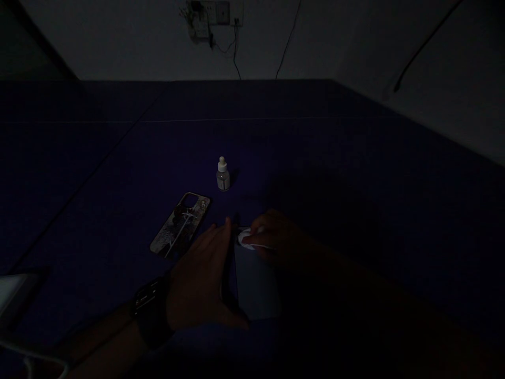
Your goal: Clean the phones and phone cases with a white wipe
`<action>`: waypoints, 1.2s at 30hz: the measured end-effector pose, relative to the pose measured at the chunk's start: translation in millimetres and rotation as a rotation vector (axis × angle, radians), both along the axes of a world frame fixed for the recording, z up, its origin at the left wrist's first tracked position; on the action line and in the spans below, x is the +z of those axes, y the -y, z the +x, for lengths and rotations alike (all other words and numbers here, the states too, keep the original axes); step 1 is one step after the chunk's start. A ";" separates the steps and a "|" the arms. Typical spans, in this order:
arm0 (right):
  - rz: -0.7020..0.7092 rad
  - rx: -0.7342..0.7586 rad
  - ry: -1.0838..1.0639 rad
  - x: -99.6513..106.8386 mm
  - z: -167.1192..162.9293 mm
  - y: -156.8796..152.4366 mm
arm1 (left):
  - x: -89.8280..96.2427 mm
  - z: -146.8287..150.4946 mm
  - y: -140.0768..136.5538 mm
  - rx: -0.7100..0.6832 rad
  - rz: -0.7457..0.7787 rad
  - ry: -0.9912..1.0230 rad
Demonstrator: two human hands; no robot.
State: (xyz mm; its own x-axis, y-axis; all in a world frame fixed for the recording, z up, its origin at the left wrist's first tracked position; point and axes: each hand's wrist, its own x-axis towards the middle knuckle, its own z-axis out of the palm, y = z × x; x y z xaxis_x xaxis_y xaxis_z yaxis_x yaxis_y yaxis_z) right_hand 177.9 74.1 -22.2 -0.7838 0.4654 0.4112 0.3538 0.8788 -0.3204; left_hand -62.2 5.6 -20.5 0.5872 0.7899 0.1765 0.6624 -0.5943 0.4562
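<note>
A flat phone [255, 287] lies on the dark purple surface with its pale, plain face up. My right hand [276, 234] pinches a crumpled white tissue [245, 239], pressed on the upper left part of the phone. Along the phone's left edge rests my left hand [203, 279], its fingers stretched out and the thumb spread towards the phone's lower end; it grips nothing. A patterned phone case [181, 225] with a camera cutout lies just beyond my left fingers. Farther back stands a small clear dropper bottle [223, 178] with a white top. Dim light hides the right forearm and the phone's right edge.
A pale-topped object [13, 295] sits at the left edge, with a white cable [35, 352] below it. Wall sockets [213, 13] with plugs and dark cords are on the back wall. A black smartwatch [152, 310] is on my left wrist.
</note>
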 end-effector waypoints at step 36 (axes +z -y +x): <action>-0.008 -0.111 -0.085 1.6 27.0 -1.9 | 6.6 3.3 -1.9 -0.025 0.008 -0.013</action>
